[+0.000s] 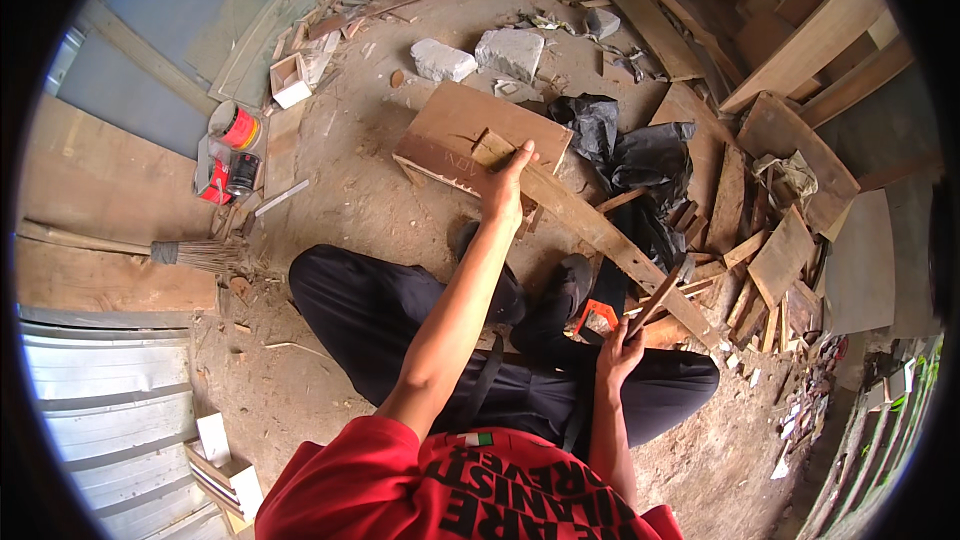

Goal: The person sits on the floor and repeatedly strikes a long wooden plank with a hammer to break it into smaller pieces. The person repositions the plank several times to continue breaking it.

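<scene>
My left hand [510,180] is closed round the upper end of a long wooden plank [600,235]. This end rests on a low brown wooden stool or box [485,130] in front of me; the plank slants down to the right past my legs. Over my right thigh, my right hand [620,352] is closed on a thin brown strip of wood [657,298], which points up and crosses over the plank. Just left of that hand, an orange handle [597,317] shows beside a dark flat piece, perhaps a saw blade. My dark shoes lie between the stool and my bent legs.
Scrap wood [730,200] and a black plastic bag [650,155] are heaped at the right. Concrete chunks [510,53] lie beyond the stool. Paint cans [236,127] and a twig broom [195,254] are at the left; a white box [235,490] is near lower left.
</scene>
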Motion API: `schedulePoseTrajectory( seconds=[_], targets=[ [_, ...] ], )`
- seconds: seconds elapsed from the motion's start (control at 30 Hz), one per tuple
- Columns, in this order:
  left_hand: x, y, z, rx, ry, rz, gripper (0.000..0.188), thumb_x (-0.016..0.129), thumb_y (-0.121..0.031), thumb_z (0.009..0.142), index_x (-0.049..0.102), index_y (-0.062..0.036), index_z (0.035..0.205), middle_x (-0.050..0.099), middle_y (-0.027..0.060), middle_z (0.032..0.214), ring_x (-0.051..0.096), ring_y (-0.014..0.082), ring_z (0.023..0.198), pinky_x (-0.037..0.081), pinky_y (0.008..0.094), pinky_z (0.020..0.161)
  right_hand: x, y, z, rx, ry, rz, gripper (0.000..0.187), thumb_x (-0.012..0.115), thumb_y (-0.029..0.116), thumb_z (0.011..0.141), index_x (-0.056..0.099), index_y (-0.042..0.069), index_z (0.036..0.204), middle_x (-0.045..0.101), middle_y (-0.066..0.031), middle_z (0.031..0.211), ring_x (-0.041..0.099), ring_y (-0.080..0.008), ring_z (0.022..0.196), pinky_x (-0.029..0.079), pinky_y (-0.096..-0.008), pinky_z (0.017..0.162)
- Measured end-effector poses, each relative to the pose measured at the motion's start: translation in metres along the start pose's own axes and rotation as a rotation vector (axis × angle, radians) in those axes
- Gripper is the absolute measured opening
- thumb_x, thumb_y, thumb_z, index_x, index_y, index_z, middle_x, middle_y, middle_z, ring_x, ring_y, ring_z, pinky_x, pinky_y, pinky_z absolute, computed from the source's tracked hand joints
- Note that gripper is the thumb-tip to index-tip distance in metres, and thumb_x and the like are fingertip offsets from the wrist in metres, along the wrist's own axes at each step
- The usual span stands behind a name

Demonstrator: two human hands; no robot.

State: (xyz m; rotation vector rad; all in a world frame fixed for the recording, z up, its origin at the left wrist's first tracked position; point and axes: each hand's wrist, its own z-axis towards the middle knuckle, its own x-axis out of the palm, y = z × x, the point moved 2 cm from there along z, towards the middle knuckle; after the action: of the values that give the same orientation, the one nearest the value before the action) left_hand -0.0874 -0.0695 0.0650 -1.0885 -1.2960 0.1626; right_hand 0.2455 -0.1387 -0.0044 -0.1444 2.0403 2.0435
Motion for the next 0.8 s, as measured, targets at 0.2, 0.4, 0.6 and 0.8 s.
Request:
schedulePoseTrajectory(
  seconds=[0.2,0.4,0.6,0.8],
  targets=[
    [0.019,-0.011,-0.02,-0.165,0.16,-0.158,0.045,0.075,0.0,0.077,0.056,-0.01,0.116,0.065,0.0077,0.094,0.066,0.0234,0.089,0.051,0.0396,0.086,-0.005,-0.011,0.008,0.14,-0.062,0.185,0.026,0.061,0.029,0.099,0.051,0.009,0.086,0.047,0.0027,0.064,0.045,-0.0057,0.049,0.033,-0.0216,0.043],
    [0.005,-0.015,-0.023,-0.115,0.396,-0.146,0.052,0.069,0.001,0.076,0.051,-0.0102,0.123,0.064,0.0086,0.097,0.064,0.0242,0.095,0.052,0.0452,0.09,-0.017,0.002,0.028,0.339,-0.306,0.201,0.043,0.061,0.05,0.095,0.055,0.009,0.084,0.051,-0.001,0.058,0.043,-0.0081,0.039,0.03,-0.0228,0.034],
    [0.013,-0.029,-0.036,-0.148,0.466,-0.228,0.05,0.065,-0.001,0.077,0.049,-0.0143,0.122,0.062,0.007,0.095,0.06,0.0273,0.106,0.043,0.0605,0.106,-0.051,-0.04,0.077,0.621,-0.351,0.352,0.057,0.07,0.054,0.087,0.062,-0.002,0.092,0.064,-0.0108,0.072,0.045,-0.0081,0.043,0.034,-0.0208,0.036],
    [-0.005,-0.022,-0.032,-0.155,0.477,-0.298,0.051,0.065,0.005,0.076,0.051,-0.0117,0.121,0.063,0.007,0.092,0.065,0.0239,0.091,0.053,0.0544,0.093,-0.057,-0.066,0.098,0.668,-0.339,0.299,0.052,0.075,0.051,0.084,0.065,0.001,0.09,0.062,-0.0075,0.071,0.046,-0.0087,0.043,0.033,-0.0215,0.035]
  ],
)
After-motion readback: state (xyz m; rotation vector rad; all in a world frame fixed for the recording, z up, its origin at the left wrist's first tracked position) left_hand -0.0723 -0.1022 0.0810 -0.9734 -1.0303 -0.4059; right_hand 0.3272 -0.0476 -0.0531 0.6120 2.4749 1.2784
